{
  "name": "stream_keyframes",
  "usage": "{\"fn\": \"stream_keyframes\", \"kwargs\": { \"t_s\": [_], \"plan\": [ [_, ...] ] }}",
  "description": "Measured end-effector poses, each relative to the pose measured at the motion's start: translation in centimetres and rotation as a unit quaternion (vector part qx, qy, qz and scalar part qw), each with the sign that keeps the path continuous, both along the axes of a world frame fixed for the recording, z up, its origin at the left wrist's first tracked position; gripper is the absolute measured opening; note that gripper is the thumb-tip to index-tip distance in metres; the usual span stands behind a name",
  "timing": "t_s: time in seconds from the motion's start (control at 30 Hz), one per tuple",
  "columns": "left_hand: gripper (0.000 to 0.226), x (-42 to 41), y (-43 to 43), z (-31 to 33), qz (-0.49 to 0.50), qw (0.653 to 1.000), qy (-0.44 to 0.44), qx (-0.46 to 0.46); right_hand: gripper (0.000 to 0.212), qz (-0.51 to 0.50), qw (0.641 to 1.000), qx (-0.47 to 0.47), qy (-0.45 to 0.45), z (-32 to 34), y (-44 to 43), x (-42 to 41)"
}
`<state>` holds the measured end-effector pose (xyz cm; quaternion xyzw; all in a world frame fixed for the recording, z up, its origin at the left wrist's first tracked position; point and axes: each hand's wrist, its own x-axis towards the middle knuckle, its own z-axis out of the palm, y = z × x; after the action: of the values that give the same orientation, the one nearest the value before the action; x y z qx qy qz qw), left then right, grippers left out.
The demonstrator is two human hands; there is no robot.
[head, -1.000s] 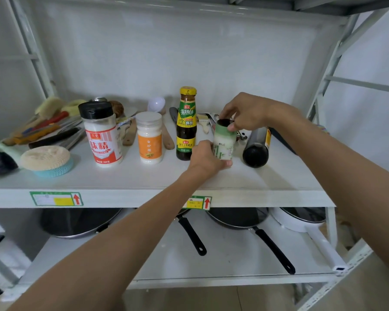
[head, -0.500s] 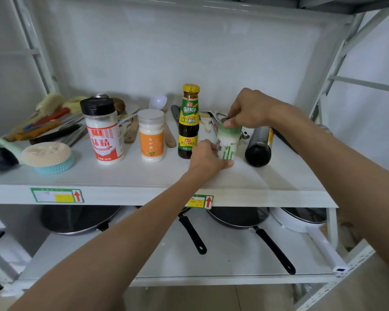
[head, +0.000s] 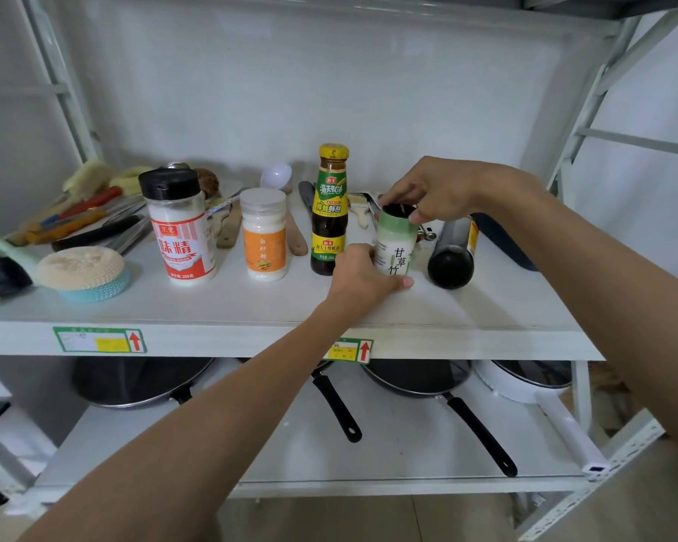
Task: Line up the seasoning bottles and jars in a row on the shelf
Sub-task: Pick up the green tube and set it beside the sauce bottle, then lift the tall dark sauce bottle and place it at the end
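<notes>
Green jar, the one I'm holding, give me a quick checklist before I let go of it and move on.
1. Green jar upright: ok, it stands straight beside the sauce bottle.
2. Base flat on the shelf: cannot tell, the left hand covers its bottom.
3. In line with the row: ok, it sits level with the sauce bottle, orange jar and red shaker.
4. Both hands on it: ok, left hand wraps the lower body, right hand pinches the dark top.
5. Gap to the sauce bottle: cannot tell, the left hand hides it.
6. All bottles standing: not ok, the dark bottle at the right lies on its side.
</notes>
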<state>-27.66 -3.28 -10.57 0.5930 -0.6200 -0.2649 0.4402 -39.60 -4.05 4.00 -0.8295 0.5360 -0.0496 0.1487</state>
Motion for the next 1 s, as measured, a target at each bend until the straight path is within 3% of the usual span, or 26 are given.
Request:
{"fn": "stream_keyframes", "kwargs": {
  "t_s": [0.17, 0.27, 0.37, 0.43, 0.53, 0.6, 0.7, 0.8, 0.9, 1.0],
  "plan": [
    [0.053, -0.1, -0.5, 0.1, 0.003, 1.0, -0.004, 0.016, 0.056, -0.052, 0.994, -0.008, -0.096, 0.4, -0.3, -1.6],
    [0.055, -0.2, -0.8, 0.5, -0.001, 1.0, -0.016, 0.025, 0.04, -0.143, 0.973, -0.081, -0.16, 0.2, -1.4, -2.9],
    [0.058, -0.2, -0.9, 0.7, -0.007, 0.998, -0.02, 0.058, 0.015, -0.229, 0.953, -0.108, -0.168, -0.7, -2.4, -4.1],
    [0.061, -0.3, -0.4, 1.1, -0.005, 0.998, -0.021, 0.06, 0.021, -0.279, 0.941, -0.109, -0.16, -1.6, -3.0, -4.8],
    [0.075, -1.0, 2.5, 1.7, 0.051, 0.997, 0.025, -0.051, 0.019, -0.331, 0.925, -0.11, -0.149, -3.0, -3.7, -6.0],
    [0.061, -1.8, 5.1, 1.6, 0.048, 0.981, 0.037, -0.185, 0.019, -0.351, 0.92, -0.089, -0.152, -3.7, -4.1, -6.7],
    [0.038, -3.9, 7.2, 1.4, -0.029, 0.971, -0.025, -0.236, 0.035, -0.382, 0.911, -0.025, -0.156, -4.4, -4.6, -7.0],
    [0.049, -6.2, 6.3, 1.1, -0.053, 0.982, -0.073, -0.167, 0.061, -0.397, 0.905, 0.031, -0.151, -4.9, -5.5, -6.5],
    [0.06, -8.0, 4.5, 0.7, -0.01, 0.984, -0.112, -0.139, 0.059, -0.4, 0.901, 0.059, -0.157, -5.2, -6.7, -5.7],
    [0.057, -9.2, 2.6, 0.8, 0.061, 0.973, -0.157, -0.156, 0.074, -0.389, 0.905, 0.074, -0.153, -5.7, -7.9, -5.0]
  ]
}}
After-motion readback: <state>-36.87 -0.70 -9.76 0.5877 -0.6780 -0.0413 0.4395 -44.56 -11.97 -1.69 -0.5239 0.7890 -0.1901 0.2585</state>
